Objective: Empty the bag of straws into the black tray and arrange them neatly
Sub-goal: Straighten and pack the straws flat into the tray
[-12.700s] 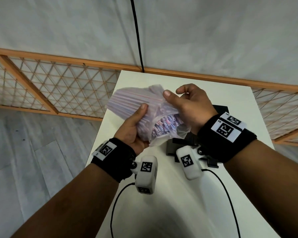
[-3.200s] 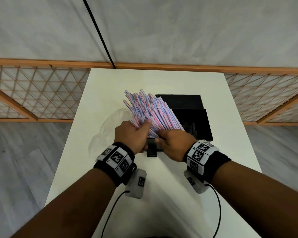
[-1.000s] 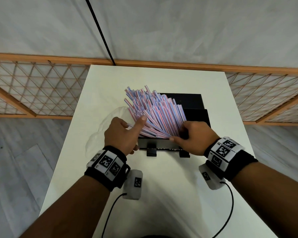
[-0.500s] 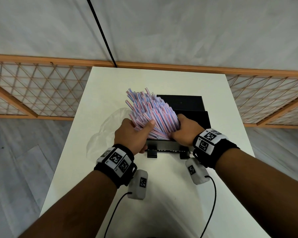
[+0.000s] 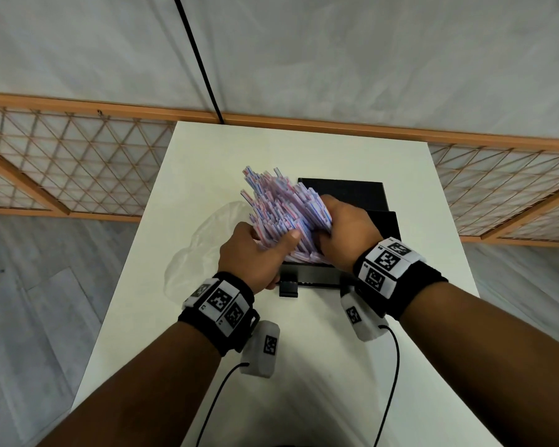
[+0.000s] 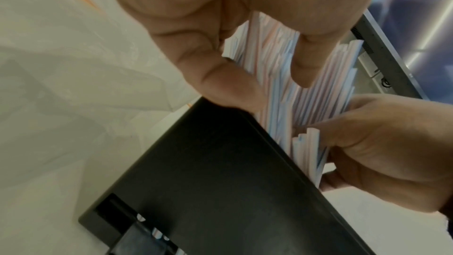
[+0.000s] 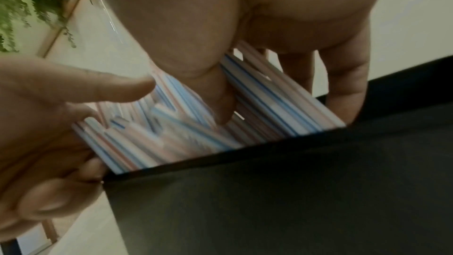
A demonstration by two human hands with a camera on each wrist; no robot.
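A thick bundle of pink, blue and white striped straws (image 5: 281,208) stands slanted in the near end of the black tray (image 5: 346,191), fanning up and to the left. My left hand (image 5: 259,250) grips the bundle's left side, thumb across the straws (image 6: 282,84). My right hand (image 5: 342,230) curls round the right side, its thumb (image 7: 220,100) pressed on the straws (image 7: 257,104). The straws' lower ends sit behind the tray's front wall (image 6: 220,172), which also fills the lower part of the right wrist view (image 7: 294,191). The empty clear plastic bag (image 5: 204,250) lies on the table left of the tray.
The white table (image 5: 304,350) holds the tray in its middle; two small black feet (image 5: 288,287) stick out at the tray's front. A wooden lattice fence (image 5: 78,162) runs behind and beside the table. Cables hang from both wrist cameras over the near tabletop.
Since a second ago both hands have closed in from the sides and squeezed the fanned straws into a tighter bundle; the right hand moved left and up onto it.
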